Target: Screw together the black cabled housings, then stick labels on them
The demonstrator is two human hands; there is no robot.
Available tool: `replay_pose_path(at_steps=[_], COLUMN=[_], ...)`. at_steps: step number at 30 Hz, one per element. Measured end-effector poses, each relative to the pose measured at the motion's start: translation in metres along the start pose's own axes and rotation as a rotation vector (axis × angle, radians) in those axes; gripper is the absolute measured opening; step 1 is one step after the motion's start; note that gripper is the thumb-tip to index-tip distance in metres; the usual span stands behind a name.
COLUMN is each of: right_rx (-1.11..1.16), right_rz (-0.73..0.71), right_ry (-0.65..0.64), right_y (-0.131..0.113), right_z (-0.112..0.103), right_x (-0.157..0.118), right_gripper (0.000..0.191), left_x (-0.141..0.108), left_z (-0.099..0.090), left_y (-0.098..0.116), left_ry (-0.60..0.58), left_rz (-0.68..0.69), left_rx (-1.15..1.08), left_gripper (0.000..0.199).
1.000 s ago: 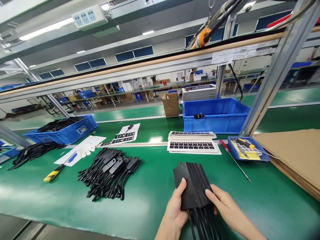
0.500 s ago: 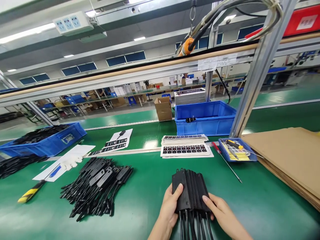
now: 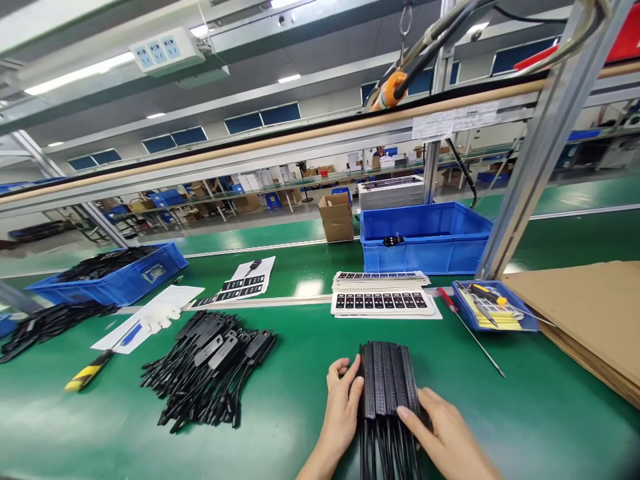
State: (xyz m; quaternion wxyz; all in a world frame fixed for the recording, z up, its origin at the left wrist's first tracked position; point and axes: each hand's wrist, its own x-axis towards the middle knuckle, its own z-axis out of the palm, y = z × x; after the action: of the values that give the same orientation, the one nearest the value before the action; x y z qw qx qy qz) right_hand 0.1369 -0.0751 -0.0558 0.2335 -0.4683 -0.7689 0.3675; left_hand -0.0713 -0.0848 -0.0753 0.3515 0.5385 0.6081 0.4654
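A row of black cabled modules (image 3: 389,380) stands pressed together on the green table, narrow ribbed sides up, cables running toward the front edge. My left hand (image 3: 341,403) grips the row's left side, thumb and fingers bent against it. On the right side my right hand (image 3: 440,423) holds the row, its thumb on the lower front and its other fingers partly hidden behind. To the left lies a loose pile of similar black modules with cables (image 3: 210,367). Sheets of black labels (image 3: 383,303) lie just beyond the row.
A blue bin (image 3: 425,257) stands behind the labels, another blue bin (image 3: 120,283) at the far left. A screwdriver (image 3: 473,333) lies beside a small blue tray (image 3: 520,325). Cardboard sheets (image 3: 585,313) are at the right; a yellow-black knife (image 3: 89,373) at the left.
The modules have turned from showing a broad face at the left to showing narrow ribbed edges. My left thumb has moved off the front to the left side. The whole view has shifted slightly.
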Motion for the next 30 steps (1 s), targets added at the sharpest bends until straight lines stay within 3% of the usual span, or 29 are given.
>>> replay_pose_path(at_steps=[3, 6, 9, 11, 14, 19, 20, 22, 24, 26, 30], right_rx=[-0.166, -0.382, -0.500, -0.526, -0.558, -0.605, -0.609, -0.617, -0.625, -0.629, -0.637], right_rz=[-0.035, -0.142, -0.301, -0.313, -0.264, -0.222, -0.225, -0.224, -0.206, -0.179, -0.150], right_ry=[-0.027, 0.085, -0.014, -0.134, -0.215, -0.180, -0.146, -0.082, -0.041, -0.015, 0.032], right_y=[-0.013, -0.021, -0.028, -0.032, -0.035, -0.010, 0.000, 0.022, 0.044, 0.063, 0.088], right_z=[0.007, 0.017, 0.020, 0.017, 0.009, -0.008, -0.011, -0.018, -0.025, -0.030, -0.039], right_x=[0.009, 0.024, 0.041, 0.047, 0.050, 0.044, 0.041, 0.034, 0.026, 0.016, -0.004], right_gripper=[0.047, 0.068, 0.071, 0.063, 0.064, 0.076, 0.078, 0.080, 0.075, 0.070, 0.068], left_x=[-0.002, -0.003, -0.001, 0.003, 0.007, 0.003, 0.000, -0.004, -0.007, -0.008, -0.004], left_z=[-0.019, -0.033, -0.046, -0.056, -0.074, -0.091, -0.091, -0.085, -0.075, -0.064, -0.050], left_y=[0.005, 0.010, 0.005, -0.005, -0.022, -0.025, -0.021, -0.009, 0.003, 0.011, 0.016], left_ry=[-0.133, -0.127, -0.112, -0.071, 0.025, 0.172, 0.152, -0.004, -0.239, -0.391, -0.462], left_rz=[0.030, -0.032, -0.108, -0.104, -0.062, 0.041, 0.090, 0.217, 0.328, 0.370, 0.367], left_rx=[-0.008, -0.118, -0.150, -0.104, 0.006, 0.206, 0.263, 0.430, 0.627, 0.756, 0.858], left_gripper=[0.058, 0.059, 0.074, 0.075, 0.066, 0.050, 0.047, 0.045, 0.056, 0.071, 0.080])
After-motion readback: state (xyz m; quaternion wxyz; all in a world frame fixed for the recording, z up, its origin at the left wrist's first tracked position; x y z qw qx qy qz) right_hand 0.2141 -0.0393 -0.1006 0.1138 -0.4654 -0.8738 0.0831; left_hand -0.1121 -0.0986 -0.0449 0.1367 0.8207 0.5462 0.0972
